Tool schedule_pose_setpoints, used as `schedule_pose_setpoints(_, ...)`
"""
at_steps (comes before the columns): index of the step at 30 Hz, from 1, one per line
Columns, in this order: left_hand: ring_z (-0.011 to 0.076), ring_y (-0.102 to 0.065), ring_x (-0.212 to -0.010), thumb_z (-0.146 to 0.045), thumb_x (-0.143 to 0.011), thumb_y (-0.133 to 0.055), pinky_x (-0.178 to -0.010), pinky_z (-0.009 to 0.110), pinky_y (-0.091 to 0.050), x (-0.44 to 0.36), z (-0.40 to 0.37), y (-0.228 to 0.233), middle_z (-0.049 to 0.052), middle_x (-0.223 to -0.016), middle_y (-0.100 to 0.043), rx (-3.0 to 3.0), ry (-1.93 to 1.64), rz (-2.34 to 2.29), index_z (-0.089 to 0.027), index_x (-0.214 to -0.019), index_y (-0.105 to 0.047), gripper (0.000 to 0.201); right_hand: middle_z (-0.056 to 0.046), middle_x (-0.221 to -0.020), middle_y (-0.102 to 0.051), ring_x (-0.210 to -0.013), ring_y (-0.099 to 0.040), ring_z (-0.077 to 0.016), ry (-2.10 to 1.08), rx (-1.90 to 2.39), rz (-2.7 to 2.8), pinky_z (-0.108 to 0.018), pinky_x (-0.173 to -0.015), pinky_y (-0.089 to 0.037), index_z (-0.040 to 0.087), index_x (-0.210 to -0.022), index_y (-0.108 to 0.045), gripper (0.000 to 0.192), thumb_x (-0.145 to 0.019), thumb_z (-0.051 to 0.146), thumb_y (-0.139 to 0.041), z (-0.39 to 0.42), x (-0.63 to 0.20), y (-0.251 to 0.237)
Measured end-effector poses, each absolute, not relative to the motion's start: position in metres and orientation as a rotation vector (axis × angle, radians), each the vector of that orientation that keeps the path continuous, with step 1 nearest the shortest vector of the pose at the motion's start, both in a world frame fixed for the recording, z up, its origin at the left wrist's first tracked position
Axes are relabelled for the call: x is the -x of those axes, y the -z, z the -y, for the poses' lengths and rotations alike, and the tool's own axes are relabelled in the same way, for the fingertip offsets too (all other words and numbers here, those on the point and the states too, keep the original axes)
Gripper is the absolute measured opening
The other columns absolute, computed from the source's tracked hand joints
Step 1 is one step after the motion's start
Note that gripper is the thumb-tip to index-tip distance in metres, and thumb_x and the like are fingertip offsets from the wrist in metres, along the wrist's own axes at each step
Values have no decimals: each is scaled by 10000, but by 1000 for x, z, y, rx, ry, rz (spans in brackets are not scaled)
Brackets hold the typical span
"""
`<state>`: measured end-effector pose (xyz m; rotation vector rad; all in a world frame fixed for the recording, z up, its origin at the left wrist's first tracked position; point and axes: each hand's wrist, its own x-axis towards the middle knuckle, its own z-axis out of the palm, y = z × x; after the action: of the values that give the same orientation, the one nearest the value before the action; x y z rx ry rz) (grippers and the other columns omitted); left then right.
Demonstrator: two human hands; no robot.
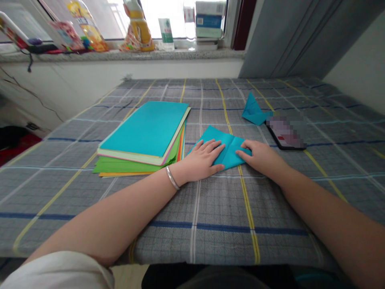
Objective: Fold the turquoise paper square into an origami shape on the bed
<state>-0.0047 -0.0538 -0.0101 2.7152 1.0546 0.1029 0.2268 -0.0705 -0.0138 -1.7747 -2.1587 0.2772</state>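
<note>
Teal paper sheet (228,150), partly folded, lies on the checked bed (210,208); left hand (203,160) and right hand (260,156) press flat on it, fingers spread, clasping nothing.

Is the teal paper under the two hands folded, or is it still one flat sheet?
Folded. The teal paper shows a crease down its middle and angled edges, and both the left hand and right hand press it flat on the plaid cloth.

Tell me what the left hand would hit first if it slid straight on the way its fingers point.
The left hand lies flat on the folded teal sheet, fingers pointing up and right. Going straight on, it would cross that sheet and probably meet the right hand pressing the sheet's right end, though the line might pass just beyond its fingertips.
</note>
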Motion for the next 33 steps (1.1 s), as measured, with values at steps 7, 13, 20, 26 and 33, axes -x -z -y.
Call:
schedule_pose_setpoints(7, 208, -562, -1146, -421, -879, -608, -1049, 394, -403, 2, 55, -7, 47, -1207, -624, -2496, -477, -1019, -229, -983, -681, 230, -46, -787, -674, -722, -594, -210, -343, 1669, 2029, -319, -639, -395, 221, -795, -557, 205, -868, 407, -515, 76, -233, 1)
schedule_pose_setpoints(13, 222, -605, -923, -424, -853, -648, -874, 389, -451, 0, 64, -8, 39, -973, -664, -2615, -249, -1155, -230, -806, -738, 219, -35, -770, -657, -710, -575, -204, -382, 1629, 2080, -317, -625, -384, 226, -777, -555, 217, -869, 420, -522, 78, -237, -4)
schedule_pose_setpoints(20, 224, -633, -867, -404, -876, -594, -823, 380, -448, -1, 75, -13, 57, -941, -675, -2708, -115, -1202, -213, -863, -731, 235, -36, -780, -663, -719, -583, -208, -401, 1695, 2139, -318, -620, -382, 227, -764, -556, 238, -881, 430, -513, 74, -238, 3)
schedule_pose_setpoints(26, 205, -637, -798, -267, -842, -546, -768, 342, -466, 10, 69, -23, 51, -857, -684, -2696, -11, -1218, -187, -846, -691, 165, -41, -801, -679, -723, -590, -210, -393, 1700, 2155, -317, -624, -385, 227, -771, -563, 227, -882, 421, -521, 74, -237, 5)
schedule_pose_setpoints(33, 233, -609, -960, -321, -905, -504, -906, 398, -468, 2, 67, -10, 68, -968, -662, -2701, -384, -1145, -199, -967, -672, 217, -43, -811, -687, -733, -601, -210, -308, 1750, 2147, -312, -628, -377, 221, -795, -577, 201, -879, 397, -531, 75, -235, 6)
